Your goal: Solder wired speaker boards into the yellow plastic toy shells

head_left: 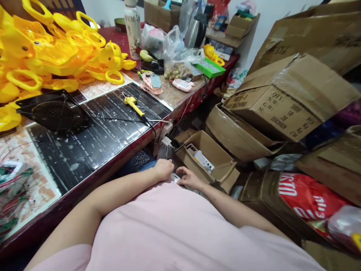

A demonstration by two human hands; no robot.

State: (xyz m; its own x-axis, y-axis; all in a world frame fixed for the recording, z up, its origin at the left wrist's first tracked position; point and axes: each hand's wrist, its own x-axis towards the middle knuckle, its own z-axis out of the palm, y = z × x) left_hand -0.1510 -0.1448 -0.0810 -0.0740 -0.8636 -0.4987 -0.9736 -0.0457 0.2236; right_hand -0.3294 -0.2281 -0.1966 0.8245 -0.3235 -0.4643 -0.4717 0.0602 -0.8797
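Observation:
Low at the table's front edge, close to my body, both hands work beside each other. My left hand is closed, its fingers curled inward, and what lies inside them is hidden. My right hand has bent fingers at a small white object between the hands, too small and partly covered to name. Above and left of them, white plugs with a cable hang at the table side. A yellow glue gun lies on the black patterned mat, beside a black fan.
Yellow duck-shaped plastic parts pile up at the back left. Wires lie at the near left. A bottle, a kettle and a green tray stand farther back. Cardboard boxes crowd the right; an open carton holds white items.

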